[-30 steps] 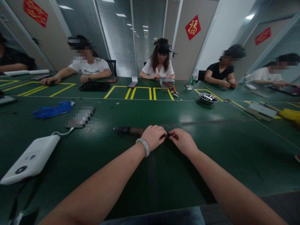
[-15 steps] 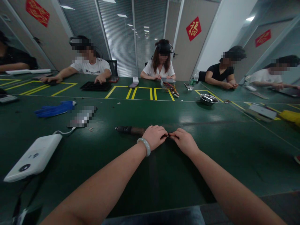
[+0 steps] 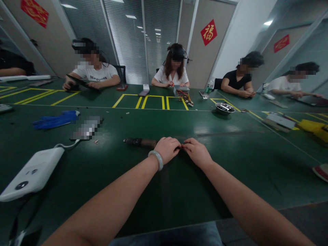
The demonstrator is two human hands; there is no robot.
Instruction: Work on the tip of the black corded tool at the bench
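Observation:
On the green table lies a long, round tool with a brown barrel and a black, narrowing nose pointing left. It looks like a straight power screwdriver, but its kind is not certain. My left hand, with a pale bangle at the wrist, is closed over the tool's right end and hides it. My right hand almost touches the left fingertips, its thumb and fingers pinched together at the same end. Whatever sits between the right fingertips is small, dark and mostly hidden.
Left of me lie a white power bank, a cabled phone and a blue glove. Beyond are a steel bowl, a bottle and a box with coloured wires. Several people sit across the table.
My view has shifted slightly right. Both my hands stay together at the tool's end, with little finger movement. Across the table, a person on the left has lifted a dark tray off the surface.

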